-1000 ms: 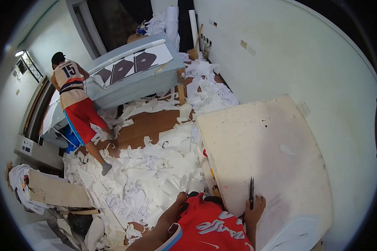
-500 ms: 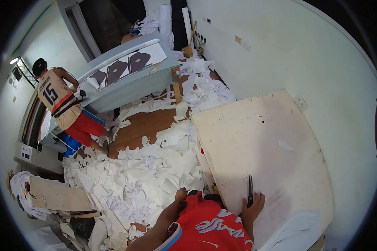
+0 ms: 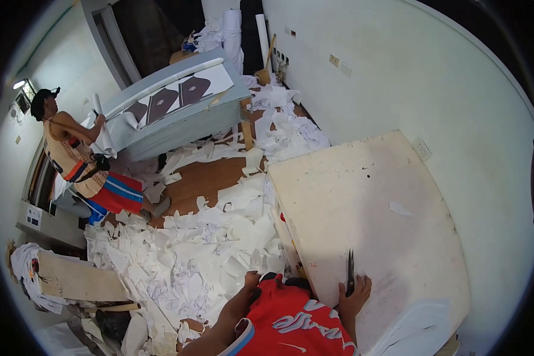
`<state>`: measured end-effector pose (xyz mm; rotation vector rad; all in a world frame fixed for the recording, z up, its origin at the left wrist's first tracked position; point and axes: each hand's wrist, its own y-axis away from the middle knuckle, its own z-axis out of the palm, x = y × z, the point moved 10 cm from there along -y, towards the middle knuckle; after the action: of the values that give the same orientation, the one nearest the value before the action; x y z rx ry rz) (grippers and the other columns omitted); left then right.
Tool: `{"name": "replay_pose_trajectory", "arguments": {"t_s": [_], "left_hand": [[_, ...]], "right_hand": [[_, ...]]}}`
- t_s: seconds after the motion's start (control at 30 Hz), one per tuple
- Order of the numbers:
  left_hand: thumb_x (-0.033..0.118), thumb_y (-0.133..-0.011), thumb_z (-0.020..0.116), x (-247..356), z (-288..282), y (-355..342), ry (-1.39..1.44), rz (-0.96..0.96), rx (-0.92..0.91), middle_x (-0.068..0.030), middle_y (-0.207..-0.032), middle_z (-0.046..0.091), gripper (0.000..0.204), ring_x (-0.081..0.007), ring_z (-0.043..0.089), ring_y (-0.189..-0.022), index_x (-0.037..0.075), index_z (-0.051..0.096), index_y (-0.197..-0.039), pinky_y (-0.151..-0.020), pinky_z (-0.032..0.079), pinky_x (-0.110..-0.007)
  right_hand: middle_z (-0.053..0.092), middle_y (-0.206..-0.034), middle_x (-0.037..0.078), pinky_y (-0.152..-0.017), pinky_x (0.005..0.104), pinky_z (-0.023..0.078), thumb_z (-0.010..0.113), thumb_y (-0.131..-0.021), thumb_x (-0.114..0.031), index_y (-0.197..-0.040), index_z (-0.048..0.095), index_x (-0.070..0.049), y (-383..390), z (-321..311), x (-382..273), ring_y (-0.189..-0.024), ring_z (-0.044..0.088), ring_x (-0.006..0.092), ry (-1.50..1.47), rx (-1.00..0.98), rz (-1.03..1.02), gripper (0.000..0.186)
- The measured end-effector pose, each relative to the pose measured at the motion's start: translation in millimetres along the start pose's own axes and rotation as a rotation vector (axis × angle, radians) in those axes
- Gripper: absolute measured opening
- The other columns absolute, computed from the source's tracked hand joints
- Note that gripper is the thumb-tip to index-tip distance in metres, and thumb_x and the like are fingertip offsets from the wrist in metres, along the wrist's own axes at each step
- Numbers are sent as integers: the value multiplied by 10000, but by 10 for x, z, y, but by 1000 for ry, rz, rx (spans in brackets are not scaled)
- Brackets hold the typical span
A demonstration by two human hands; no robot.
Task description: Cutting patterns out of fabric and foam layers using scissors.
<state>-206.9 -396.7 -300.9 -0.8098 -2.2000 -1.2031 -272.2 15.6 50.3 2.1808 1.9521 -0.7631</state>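
My right hand rests on the cream-coloured tabletop, thumb and fingers on either side of the handles of dark scissors. The scissors lie with their blades together, pointing away from me. Close to my body, left of the table's edge, my left hand is curled closed; whatever might be inside it is hidden. A small white scrap lies farther up the tabletop. White sheet material covers the table's near right corner.
White scraps cover much of the floor on my left. Across the room, a co-worker holds a white rolled sheet beside a pale blue table bearing dark printed garment shapes. A wall borders my table's right side.
The co-worker has straightened up and turned to the right, lifting the white rolled sheet. My hands and the scissors keep their places on and beside the table; the view has shifted slightly.
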Motion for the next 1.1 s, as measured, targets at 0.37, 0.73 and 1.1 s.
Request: {"name": "replay_pose_trajectory", "arguments": {"t_s": [0.37, 0.73, 1.1], "left_hand": [[311, -884, 501, -68, 232, -134, -548, 244, -119, -244, -1014, 663, 352, -422, 624, -981, 26, 669, -1005, -858, 491, -496], [244, -851, 552, -303, 251, -192, -677, 208, -184, -212, -945, 684, 231, -357, 668, -897, 91, 698, -944, -766, 529, -464], [406, -843, 543, -93, 346, -207, -940, 241, -211, -205, -1035, 632, 415, -360, 640, -935, 95, 611, -1110, -763, 520, -481]], "right_hand": [[415, -1361, 218, -1077, 518, 284, 703, -796, -332, -1247, 507, -27, 34, -13, -16, -1302, 349, 406, -7, 10, -2, 579], [415, -1374, 259, -1074, 547, 267, 696, -799, -374, -1264, 509, -11, 18, 54, 65, -1309, 334, 444, -15, -24, 27, 619], [437, -1350, 236, -1064, 516, 304, 712, -803, -349, -1230, 527, -30, 93, -75, 193, -1294, 370, 422, -30, 108, 57, 564]]}}
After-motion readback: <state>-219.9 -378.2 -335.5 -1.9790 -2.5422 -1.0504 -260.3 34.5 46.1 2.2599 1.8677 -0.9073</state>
